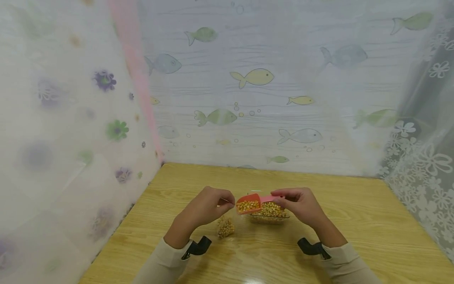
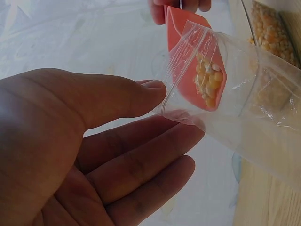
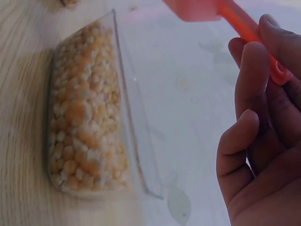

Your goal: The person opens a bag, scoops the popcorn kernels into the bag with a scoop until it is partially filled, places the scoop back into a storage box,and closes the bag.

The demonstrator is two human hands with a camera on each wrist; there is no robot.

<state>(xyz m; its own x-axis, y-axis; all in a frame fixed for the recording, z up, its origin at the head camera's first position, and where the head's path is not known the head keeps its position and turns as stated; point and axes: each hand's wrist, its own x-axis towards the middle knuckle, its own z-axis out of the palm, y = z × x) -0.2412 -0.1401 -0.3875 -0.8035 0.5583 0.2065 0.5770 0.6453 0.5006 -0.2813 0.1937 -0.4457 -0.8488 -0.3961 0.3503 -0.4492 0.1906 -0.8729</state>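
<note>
My left hand (image 1: 209, 205) pinches the rim of a clear zip bag (image 2: 240, 127) between thumb and fingers. Corn kernels (image 1: 225, 228) fill the bag's bottom, low over the table. In my right hand (image 1: 301, 203), thumb and fingers grip the handle of a red-pink scoop (image 3: 200, 9) loaded with corn. The scoop's front end is at the bag's mouth; the left wrist view shows its kernels (image 2: 209, 82) through the plastic. Beneath the scoop and right hand, a clear rectangular container (image 3: 136, 136) holds many corn kernels (image 3: 87, 113).
Everything is above or on a wood-grain table (image 1: 262, 256). Behind it hangs a fish-print curtain (image 1: 255, 98), with a flower-print curtain (image 1: 71, 118) on the left. Black wrist mounts (image 1: 200, 245) sit at both sleeves.
</note>
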